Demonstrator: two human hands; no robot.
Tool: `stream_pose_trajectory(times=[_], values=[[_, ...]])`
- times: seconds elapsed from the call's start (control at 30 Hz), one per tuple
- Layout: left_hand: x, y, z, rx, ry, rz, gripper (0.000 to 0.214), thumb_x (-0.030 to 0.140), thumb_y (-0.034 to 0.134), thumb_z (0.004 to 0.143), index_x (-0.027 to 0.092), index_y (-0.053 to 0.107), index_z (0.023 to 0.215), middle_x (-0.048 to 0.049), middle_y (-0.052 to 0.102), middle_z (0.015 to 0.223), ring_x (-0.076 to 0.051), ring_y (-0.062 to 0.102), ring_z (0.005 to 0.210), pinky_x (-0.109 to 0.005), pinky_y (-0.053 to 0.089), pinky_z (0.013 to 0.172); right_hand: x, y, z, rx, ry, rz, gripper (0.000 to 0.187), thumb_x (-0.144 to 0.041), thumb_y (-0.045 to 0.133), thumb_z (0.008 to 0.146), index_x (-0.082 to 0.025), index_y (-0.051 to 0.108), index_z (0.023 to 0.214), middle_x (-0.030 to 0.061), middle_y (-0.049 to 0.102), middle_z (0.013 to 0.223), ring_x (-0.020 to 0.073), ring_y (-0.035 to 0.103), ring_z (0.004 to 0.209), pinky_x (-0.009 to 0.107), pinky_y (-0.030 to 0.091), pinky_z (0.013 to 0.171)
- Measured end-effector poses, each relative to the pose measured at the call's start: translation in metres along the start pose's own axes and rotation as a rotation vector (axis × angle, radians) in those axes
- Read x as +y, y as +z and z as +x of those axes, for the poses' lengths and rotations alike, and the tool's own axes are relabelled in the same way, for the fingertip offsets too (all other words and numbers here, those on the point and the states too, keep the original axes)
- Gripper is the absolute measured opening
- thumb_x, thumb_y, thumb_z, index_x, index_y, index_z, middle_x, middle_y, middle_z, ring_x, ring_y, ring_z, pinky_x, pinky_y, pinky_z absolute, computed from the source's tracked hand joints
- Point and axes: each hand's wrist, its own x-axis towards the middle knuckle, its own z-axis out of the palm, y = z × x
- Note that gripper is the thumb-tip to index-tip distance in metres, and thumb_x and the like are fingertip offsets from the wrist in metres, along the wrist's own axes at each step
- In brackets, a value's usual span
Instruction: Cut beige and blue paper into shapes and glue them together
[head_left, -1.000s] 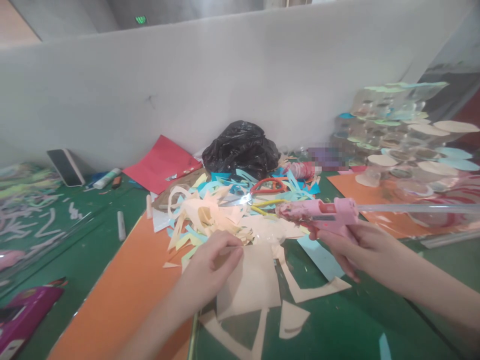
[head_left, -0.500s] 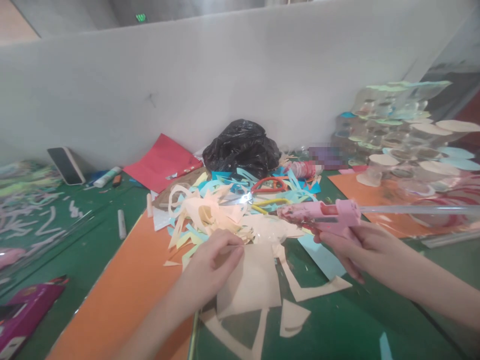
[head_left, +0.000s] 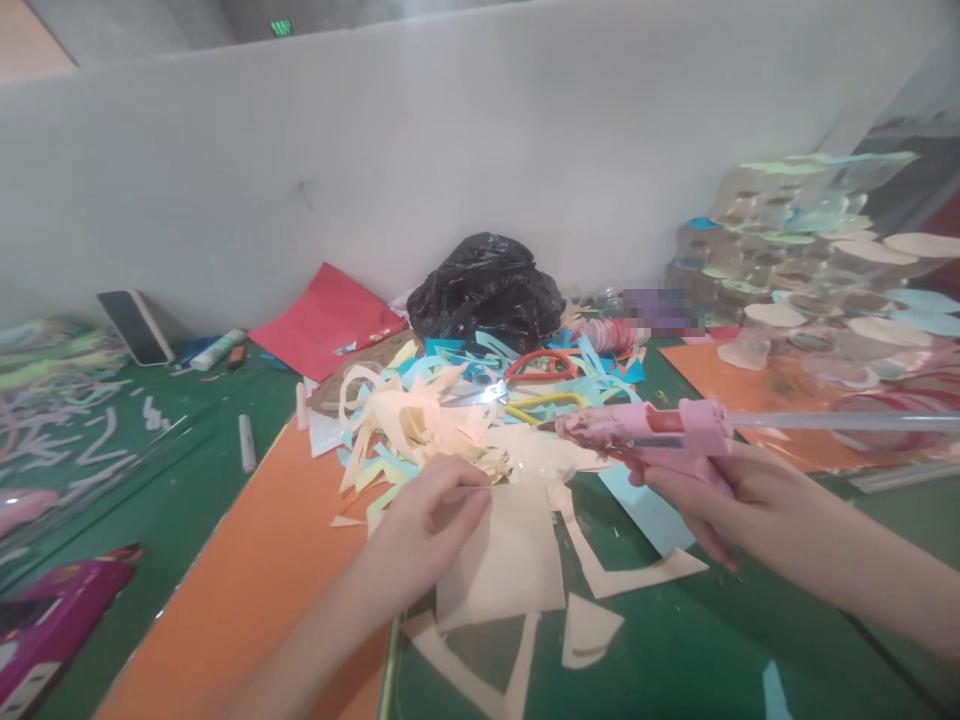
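Note:
My left hand (head_left: 431, 520) is closed in a pinch at the upper left of a cream paper piece (head_left: 514, 570), its thumb and forefinger at the edge. My right hand (head_left: 712, 500) grips a pink hot glue gun (head_left: 660, 430) by its handle, the nozzle pointing left above the paper. A long clear glue stick (head_left: 840, 422) sticks out of the gun's back. Just beyond the cream piece lies a clear, rounded plastic-looking piece (head_left: 534, 472), its exact kind unclear. Cream offcuts (head_left: 592, 630) surround the paper.
Scissors (head_left: 544, 365) with red and yellow handles lie among heaped paper scraps (head_left: 405, 410). Behind stands a black plastic bag (head_left: 484, 290). Orange sheet (head_left: 255, 570) spreads at left, with a magenta box (head_left: 67, 620) beyond it. Paper-topped clear cups (head_left: 802, 250) are stacked at right.
The view has shifted very slightly. The glue gun and my right hand sit a touch farther right; my left hand keeps its pinch at the paper.

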Motion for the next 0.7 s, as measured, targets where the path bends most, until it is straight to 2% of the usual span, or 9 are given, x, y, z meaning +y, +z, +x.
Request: stream_pose_trajectory(times=[0.33,0.53,0.7], values=[[0.003,0.000,-0.001,-0.023,0.019,0.020,0.020,0.036,0.047,0.093,0.024,0.061,0.085,-0.0021,0.063,0.088,-0.018,0.060,0.086,-0.031,0.049,0.078,-0.008,0.009,0.001,-0.070,-0.025,0.070,0.051,-0.063,0.052,0.083,-0.025,0.040,0.050,-0.0048,0.037,0.037,0.0137,0.044,0.042,0.025,0.041,0.045],[0.002,0.000,-0.002,-0.039,0.019,0.018,0.021,0.036,0.046,0.094,0.024,0.060,0.085,-0.0023,0.062,0.088,-0.018,0.059,0.086,-0.030,0.048,0.076,-0.017,0.007,-0.001,-0.094,-0.048,0.013,0.054,-0.065,0.050,0.082,-0.024,0.041,0.048,-0.0039,0.040,0.040,0.0136,0.042,0.045,0.026,0.041,0.050],[0.001,-0.001,-0.002,-0.032,0.039,0.014,0.020,0.035,0.046,0.094,0.024,0.060,0.084,-0.0017,0.061,0.087,-0.017,0.059,0.085,-0.030,0.048,0.076,-0.015,0.007,-0.002,-0.110,-0.024,0.032,0.057,-0.066,0.050,0.081,-0.024,0.037,0.045,-0.0034,0.038,0.040,0.0131,0.039,0.044,0.026,0.040,0.047]])
